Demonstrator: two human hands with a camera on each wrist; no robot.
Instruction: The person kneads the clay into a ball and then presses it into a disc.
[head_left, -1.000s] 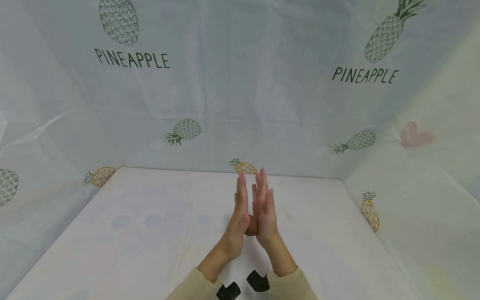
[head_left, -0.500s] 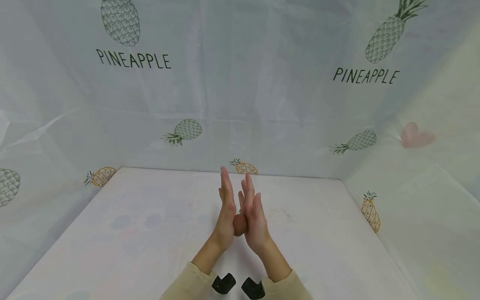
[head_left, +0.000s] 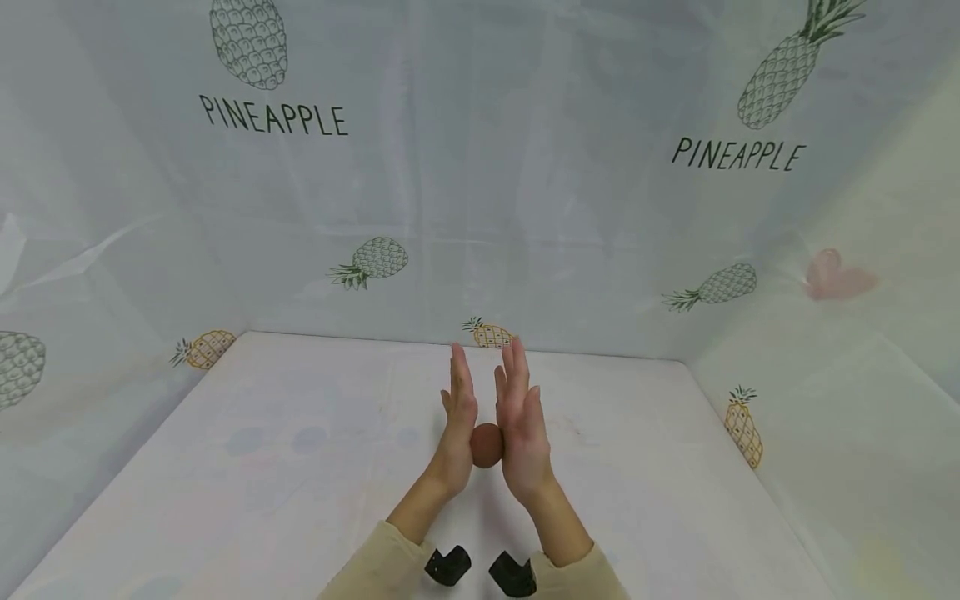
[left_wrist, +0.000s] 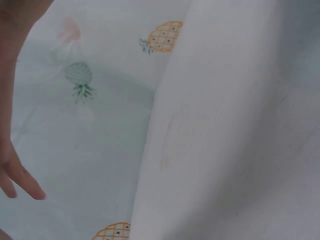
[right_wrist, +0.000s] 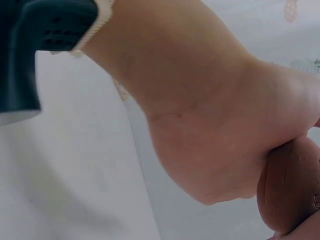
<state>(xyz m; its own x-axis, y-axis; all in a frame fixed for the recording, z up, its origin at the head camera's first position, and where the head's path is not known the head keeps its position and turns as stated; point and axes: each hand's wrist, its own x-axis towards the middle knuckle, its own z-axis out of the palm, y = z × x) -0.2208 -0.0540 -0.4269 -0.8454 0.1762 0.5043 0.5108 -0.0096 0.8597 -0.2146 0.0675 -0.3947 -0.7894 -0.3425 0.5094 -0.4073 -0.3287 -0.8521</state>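
Observation:
Between the two palms in the head view sits a ball of brown, clay-like material (head_left: 487,445), held above the white table. My left hand (head_left: 456,437) presses it from the left, fingers straight and pointing away from me. From the right, the palm of my right hand (head_left: 522,437) touches it, its fingers also extended. The right wrist view shows the clay ball (right_wrist: 290,187) at the lower right, with fine creases on its surface, against the right hand (right_wrist: 215,140). Only part of a hand shows at the left edge of the left wrist view; the ball is hidden there.
A white tabletop (head_left: 315,500) lies below the hands. Pale sheeting (head_left: 480,192) printed with pineapples hangs behind and along both sides. Black wrist mounts (head_left: 447,567) sit at the cuffs of the beige sleeves.
Both hands first shifted left with the ball. Since then the right hand has slid forward and the left slightly back. The gap between the palms is wider, and more of the ball shows.

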